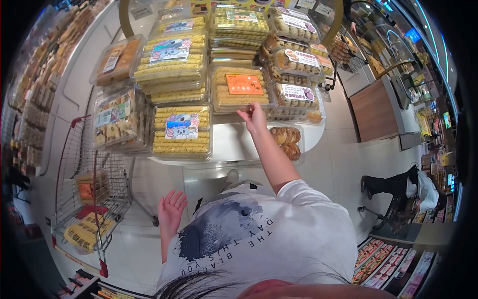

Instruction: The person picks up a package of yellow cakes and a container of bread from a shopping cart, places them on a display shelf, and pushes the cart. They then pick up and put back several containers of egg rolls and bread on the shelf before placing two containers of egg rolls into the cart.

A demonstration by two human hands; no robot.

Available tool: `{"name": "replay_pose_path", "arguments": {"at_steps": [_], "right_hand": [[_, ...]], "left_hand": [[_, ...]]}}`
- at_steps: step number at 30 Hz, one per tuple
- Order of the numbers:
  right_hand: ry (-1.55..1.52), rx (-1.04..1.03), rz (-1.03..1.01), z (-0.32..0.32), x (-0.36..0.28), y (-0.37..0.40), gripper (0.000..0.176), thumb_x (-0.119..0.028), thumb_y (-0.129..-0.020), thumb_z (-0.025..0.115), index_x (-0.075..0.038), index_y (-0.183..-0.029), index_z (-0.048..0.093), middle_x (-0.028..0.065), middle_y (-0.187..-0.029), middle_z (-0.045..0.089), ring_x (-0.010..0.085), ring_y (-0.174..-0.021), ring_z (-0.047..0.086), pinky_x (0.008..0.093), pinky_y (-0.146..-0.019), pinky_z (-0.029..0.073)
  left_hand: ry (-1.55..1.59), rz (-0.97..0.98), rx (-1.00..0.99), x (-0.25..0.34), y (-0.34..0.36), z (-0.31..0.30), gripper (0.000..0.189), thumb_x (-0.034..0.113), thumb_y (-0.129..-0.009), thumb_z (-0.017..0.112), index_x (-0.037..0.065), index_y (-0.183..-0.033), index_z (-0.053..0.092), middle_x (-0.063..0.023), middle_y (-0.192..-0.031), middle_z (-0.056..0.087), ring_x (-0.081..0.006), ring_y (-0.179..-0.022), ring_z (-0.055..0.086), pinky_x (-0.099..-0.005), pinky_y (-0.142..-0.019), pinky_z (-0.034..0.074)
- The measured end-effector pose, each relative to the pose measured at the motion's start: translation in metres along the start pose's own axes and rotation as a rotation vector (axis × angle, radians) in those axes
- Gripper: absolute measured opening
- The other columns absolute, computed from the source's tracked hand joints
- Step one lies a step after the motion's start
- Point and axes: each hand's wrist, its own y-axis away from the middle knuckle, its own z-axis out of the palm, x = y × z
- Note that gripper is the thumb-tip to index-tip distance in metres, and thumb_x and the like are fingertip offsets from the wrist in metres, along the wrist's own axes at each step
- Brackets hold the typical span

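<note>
My right hand (254, 118) reaches forward to the near edge of a clear plastic box of egg rolls (224, 89) with an orange label. Its thumb and fingers close on that edge. My left hand (173, 206) hangs low beside my body, palm up, fingers spread, holding nothing. Left of the orange-labelled box lies a box of yellow rolls (167, 144) with a blue cartoon label. To its right are stacked boxes of round pastries (296, 102) with white and purple labels. A box of brown glazed buns (286, 144) lies partly behind my right forearm.
The packages stand on a white rounded table (229, 149). A shopping cart (102, 194) at the left holds a box with an orange label (85, 190) and has a yellow sign. At the right, a person (423, 189) stands near another cart. Shelves line both sides.
</note>
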Motion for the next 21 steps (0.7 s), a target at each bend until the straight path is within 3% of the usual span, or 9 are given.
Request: {"name": "replay_pose_path", "arguments": {"at_steps": [8, 18, 20, 21], "right_hand": [[-0.065, 0.149, -0.07, 0.015, 0.039, -0.012, 0.012, -0.01, -0.075, 0.05, 0.0, -0.08, 0.045, 0.0067, -0.077, 0.042, 0.0203, -0.066, 0.051, 0.0359, -0.056, 0.055], [0.09, 0.169, -0.114, 0.002, 0.039, -0.066, 0.008, -0.008, -0.073, 0.053, -0.002, -0.076, 0.048, 0.0059, -0.075, 0.044, 0.0157, -0.061, 0.047, 0.0339, -0.049, 0.056], [0.082, 0.128, -0.056, -0.006, 0.04, -0.074, 0.008, -0.008, -0.074, 0.055, -0.002, -0.076, 0.049, 0.0051, -0.07, 0.045, 0.0151, -0.06, 0.048, 0.0356, -0.052, 0.056], [0.122, 0.073, -0.014, -0.019, 0.044, -0.093, 0.007, -0.013, -0.077, 0.053, -0.006, -0.078, 0.051, 0.0048, -0.07, 0.048, 0.0164, -0.061, 0.046, 0.045, -0.071, 0.052]], "left_hand": [[-0.063, 0.059, -0.01, 0.008, 0.007, -0.011, 0.044, 0.033, -0.09, 0.031, 0.001, -0.117, 0.041, -0.0203, -0.116, 0.047, -0.0336, -0.105, 0.048, -0.0443, -0.092, 0.036], [-0.011, 0.126, 0.035, 0.009, 0.024, -0.031, 0.041, 0.031, -0.09, 0.03, 0.0, -0.115, 0.041, -0.0206, -0.114, 0.048, -0.0327, -0.104, 0.049, -0.0406, -0.089, 0.039], [0.019, 0.142, 0.021, 0.011, 0.028, -0.035, 0.04, 0.03, -0.091, 0.031, 0.0, -0.115, 0.041, -0.0207, -0.114, 0.048, -0.0321, -0.104, 0.049, -0.0398, -0.089, 0.04], [0.031, 0.155, 0.017, 0.011, 0.03, -0.042, 0.04, 0.029, -0.091, 0.031, 0.0, -0.115, 0.041, -0.0206, -0.114, 0.049, -0.0317, -0.103, 0.05, -0.0397, -0.089, 0.04]]}}
